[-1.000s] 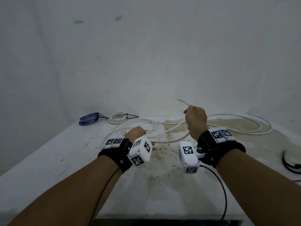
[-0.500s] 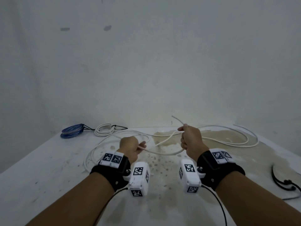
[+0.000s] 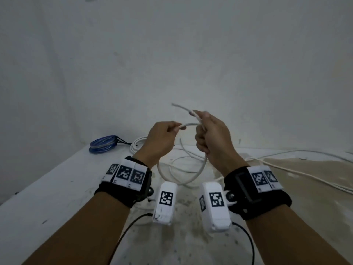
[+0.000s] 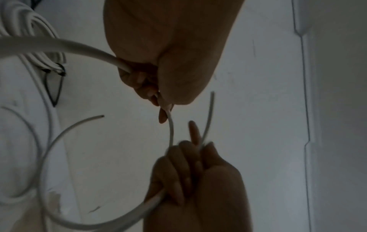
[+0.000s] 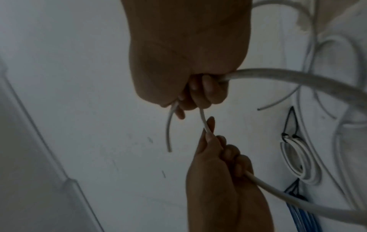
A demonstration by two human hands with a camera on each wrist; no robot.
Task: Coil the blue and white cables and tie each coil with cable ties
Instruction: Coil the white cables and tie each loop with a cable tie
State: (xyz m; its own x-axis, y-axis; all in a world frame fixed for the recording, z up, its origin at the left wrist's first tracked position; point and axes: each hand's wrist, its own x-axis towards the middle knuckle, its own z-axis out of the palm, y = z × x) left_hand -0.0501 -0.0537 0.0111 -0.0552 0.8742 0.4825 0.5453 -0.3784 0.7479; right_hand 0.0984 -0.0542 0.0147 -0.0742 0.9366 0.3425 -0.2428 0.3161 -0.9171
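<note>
- Head view showed the right hand (image 3: 212, 138) gripping the white cable (image 3: 193, 176) near its free end, above the table (image 3: 47, 188).
- Left hand (image 3: 160, 142) pinched it just left; the loop hung between, with the slack trailing right.

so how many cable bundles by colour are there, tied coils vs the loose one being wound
blue tied coil: 1
white tied coil: 1
loose white cable, held by the left hand and right hand: 1
total: 3
</note>
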